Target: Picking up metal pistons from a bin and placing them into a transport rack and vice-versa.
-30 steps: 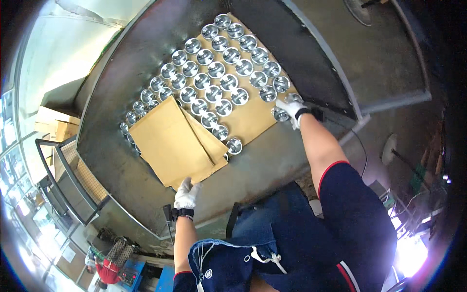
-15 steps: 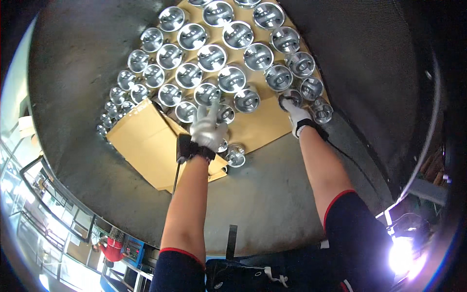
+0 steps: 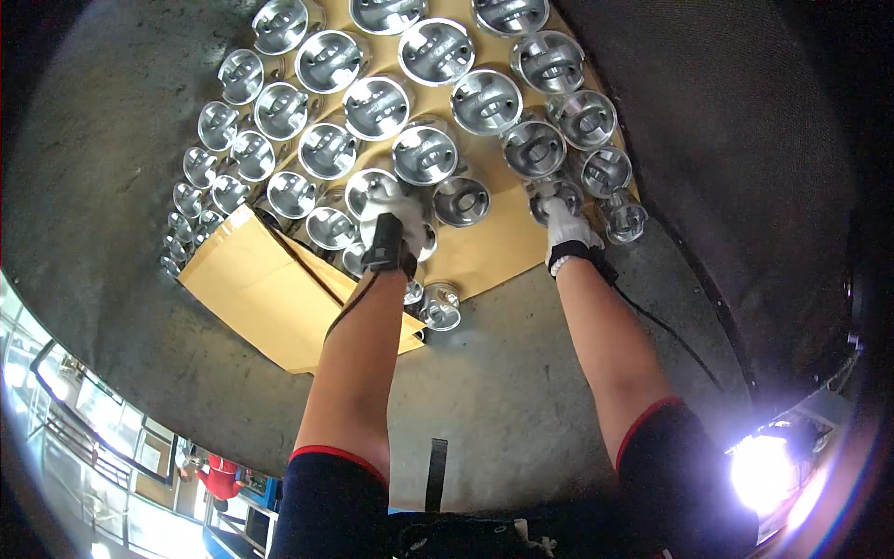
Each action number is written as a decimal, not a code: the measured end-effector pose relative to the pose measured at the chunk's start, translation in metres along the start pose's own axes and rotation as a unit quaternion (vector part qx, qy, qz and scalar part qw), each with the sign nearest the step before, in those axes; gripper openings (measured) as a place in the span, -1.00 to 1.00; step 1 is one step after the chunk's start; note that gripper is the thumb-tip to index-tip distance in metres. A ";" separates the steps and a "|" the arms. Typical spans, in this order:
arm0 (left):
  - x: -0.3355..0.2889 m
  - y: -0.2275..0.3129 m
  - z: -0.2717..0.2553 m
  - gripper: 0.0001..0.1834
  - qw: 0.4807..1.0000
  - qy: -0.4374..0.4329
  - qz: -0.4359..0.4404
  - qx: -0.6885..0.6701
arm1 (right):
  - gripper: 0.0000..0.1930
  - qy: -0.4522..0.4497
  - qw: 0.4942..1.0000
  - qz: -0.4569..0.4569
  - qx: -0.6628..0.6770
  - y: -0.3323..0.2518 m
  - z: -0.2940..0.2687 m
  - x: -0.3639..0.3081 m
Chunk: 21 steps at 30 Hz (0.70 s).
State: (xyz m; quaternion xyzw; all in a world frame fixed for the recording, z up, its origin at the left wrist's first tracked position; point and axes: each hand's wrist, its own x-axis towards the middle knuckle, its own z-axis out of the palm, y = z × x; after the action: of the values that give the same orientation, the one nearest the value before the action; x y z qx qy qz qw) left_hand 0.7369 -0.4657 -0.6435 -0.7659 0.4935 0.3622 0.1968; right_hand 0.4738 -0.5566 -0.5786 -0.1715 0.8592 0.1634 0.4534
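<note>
Lying on a grey table [image 3: 484,391], cardboard [image 3: 498,240] under silvery pistons [image 3: 487,102], hands [image 3: 566,228] at two, grip unclear, bright light [image 3: 762,475] lower right

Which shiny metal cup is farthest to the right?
The cup just right of the right gloved hand; no other visible cup reaches as far right.

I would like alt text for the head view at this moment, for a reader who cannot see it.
A person's white-gloved left hand and right hand reach among rows of shiny, hollow metal parts, standing mostly on a cardboard sheet. A tan cardboard piece lies nearer, mostly left of the left forearm.
</note>
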 end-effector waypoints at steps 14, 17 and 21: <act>-0.280 0.043 -0.139 -0.49 0.960 -0.125 0.087 -0.234 | -0.41 -0.047 0.907 -0.299 -0.293 0.067 -0.019 -0.040; -0.364 0.004 -0.107 -0.58 0.919 -0.001 0.010 -0.395 | -0.48 -0.064 0.840 -0.387 -0.374 0.066 -0.028 -0.126; -0.459 -0.037 -0.143 -0.53 0.759 -0.106 -0.179 -0.617 | -0.55 -0.126 0.801 -0.381 -0.443 0.088 -0.058 -0.213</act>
State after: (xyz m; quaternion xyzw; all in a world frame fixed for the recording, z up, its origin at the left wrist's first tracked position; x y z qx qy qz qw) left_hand 0.7069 -0.2620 -0.2076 -0.7526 -0.0063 0.6255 -0.2059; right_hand 0.5060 -0.4730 -0.3583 -0.6455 0.4935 0.3607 0.4580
